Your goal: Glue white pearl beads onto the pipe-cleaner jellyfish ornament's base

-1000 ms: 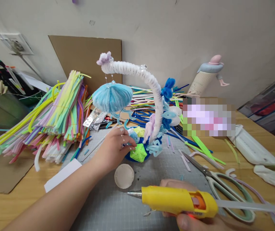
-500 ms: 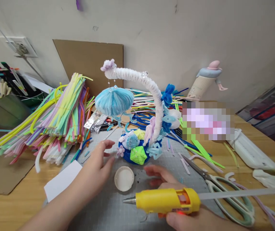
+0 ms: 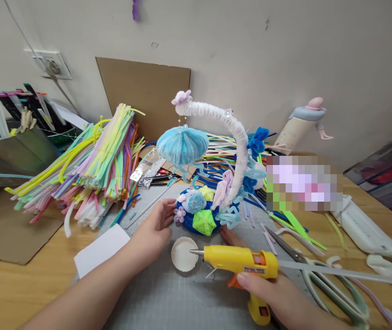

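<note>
A pipe-cleaner lamp ornament stands mid-mat: a white fuzzy arch [image 3: 240, 151], a hanging light-blue shade [image 3: 182, 143] and a dark blue round base [image 3: 191, 223] bearing flowers and green shapes. At the base's left side is my left hand [image 3: 158, 222], fingers loosely curved with their tips against it, thumb apart. My right hand [image 3: 268, 286] holds a yellow glue gun [image 3: 230, 259], its nozzle pointing left over a small round white cap [image 3: 184, 256]. Behind the gun, other fingers of this hand reach the base's right edge, partly hidden.
Bundled pastel pipe cleaners [image 3: 106, 156] lie at left, near a white card [image 3: 102, 250]. Open-bladed scissors [image 3: 319, 275] rest at right beside a white device [image 3: 371, 229]. A tilted bottle [image 3: 295, 126] and a cardboard sheet [image 3: 141, 91] are by the wall.
My left hand has moved in to the base's left side. The right hand has brought the glue gun upward, with its fingers now at the base's right edge. The view has shifted.
</note>
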`<action>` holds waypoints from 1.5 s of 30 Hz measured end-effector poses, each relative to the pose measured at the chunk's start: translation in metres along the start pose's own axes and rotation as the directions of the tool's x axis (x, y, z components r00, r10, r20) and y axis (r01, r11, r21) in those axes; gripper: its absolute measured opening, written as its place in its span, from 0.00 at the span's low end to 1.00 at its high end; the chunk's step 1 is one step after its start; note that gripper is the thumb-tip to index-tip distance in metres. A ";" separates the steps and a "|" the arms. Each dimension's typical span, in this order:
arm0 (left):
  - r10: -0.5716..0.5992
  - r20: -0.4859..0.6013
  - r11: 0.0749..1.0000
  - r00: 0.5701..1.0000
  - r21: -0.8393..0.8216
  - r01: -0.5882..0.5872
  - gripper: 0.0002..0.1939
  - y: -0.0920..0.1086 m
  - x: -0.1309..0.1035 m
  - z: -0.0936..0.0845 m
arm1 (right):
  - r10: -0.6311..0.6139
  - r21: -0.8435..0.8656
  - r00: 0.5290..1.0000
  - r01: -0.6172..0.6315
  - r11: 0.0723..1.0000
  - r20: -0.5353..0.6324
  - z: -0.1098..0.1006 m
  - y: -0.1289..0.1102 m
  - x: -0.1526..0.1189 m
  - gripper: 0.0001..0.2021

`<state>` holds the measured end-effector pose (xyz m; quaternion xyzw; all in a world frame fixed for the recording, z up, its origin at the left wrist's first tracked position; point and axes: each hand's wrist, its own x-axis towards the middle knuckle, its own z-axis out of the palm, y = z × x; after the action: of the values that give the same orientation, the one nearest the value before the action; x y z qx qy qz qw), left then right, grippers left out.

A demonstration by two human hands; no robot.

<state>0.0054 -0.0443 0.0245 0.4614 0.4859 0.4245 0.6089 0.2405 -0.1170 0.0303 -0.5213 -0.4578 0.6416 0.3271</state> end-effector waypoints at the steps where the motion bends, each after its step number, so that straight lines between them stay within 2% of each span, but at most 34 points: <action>1: 0.006 0.008 1.000 1.000 0.008 -0.006 0.31 -0.001 0.001 0.000 | 0.002 0.003 1.000 -0.002 1.000 0.026 0.000 0.000 0.001 0.24; 4: 0.037 0.023 0.996 0.999 0.074 -0.039 0.31 0.000 0.000 -0.005 | 0.015 -0.011 1.000 -0.015 1.000 -0.008 0.001 0.001 0.000 0.21; 6: 0.111 0.010 0.963 0.994 0.245 -0.110 0.28 0.005 -0.004 -0.009 | 0.015 -0.006 0.997 -0.016 1.000 -0.076 0.001 0.003 -0.001 0.18; 8: 0.212 0.045 0.832 0.976 0.516 -0.204 0.19 0.014 -0.011 -0.012 | 0.021 0.041 0.993 -0.016 0.999 -0.114 0.001 0.004 -0.003 0.15; 10: 0.225 0.163 0.648 0.961 0.711 -0.272 0.09 0.023 -0.019 -0.012 | 0.024 0.104 0.993 -0.012 0.994 -0.118 0.002 0.006 -0.006 0.15; 13: 0.166 0.308 0.474 0.937 0.808 -0.349 0.03 0.029 -0.031 -0.005 | 0.019 0.150 0.989 0.004 0.989 -0.149 0.004 0.009 -0.008 0.15; 16: 0.139 0.382 0.385 0.914 0.829 -0.405 0.05 0.026 -0.037 0.005 | -0.013 0.135 0.984 0.037 0.990 -0.177 0.005 0.009 -0.008 0.15; 20: 0.108 0.388 0.406 0.915 0.823 -0.396 0.09 0.021 -0.041 0.014 | -0.082 0.069 0.987 0.092 0.993 -0.137 0.003 0.006 -0.008 0.14; 25: 0.170 0.372 0.412 0.913 0.814 -0.408 0.08 0.015 -0.040 0.018 | -0.075 0.072 0.985 0.087 0.994 -0.153 0.003 0.007 -0.008 0.14; 28: 0.156 0.388 0.472 0.908 0.778 -0.414 0.09 0.009 -0.038 0.020 | -0.086 0.080 0.983 0.100 0.992 -0.162 0.004 0.009 -0.008 0.14; 32: 0.117 0.353 0.545 0.928 0.759 -0.357 0.11 0.003 -0.038 0.023 | -0.099 0.074 0.983 0.111 0.991 -0.155 0.005 0.008 -0.007 0.12; 40: 0.079 0.299 0.551 0.951 0.782 -0.292 0.09 0.004 -0.037 0.021 | -0.082 -0.019 0.991 0.080 0.997 -0.102 0.001 0.009 -0.006 0.16; 45: 0.076 0.288 0.516 0.955 0.808 -0.285 0.08 0.006 -0.037 0.017 | -0.062 -0.047 0.994 0.058 0.997 -0.091 0.000 0.007 -0.007 0.17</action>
<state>0.0156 -0.0810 0.0392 0.7882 0.5095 0.1466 0.3125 0.2425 -0.1257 0.0259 -0.5434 -0.4717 0.5964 0.3557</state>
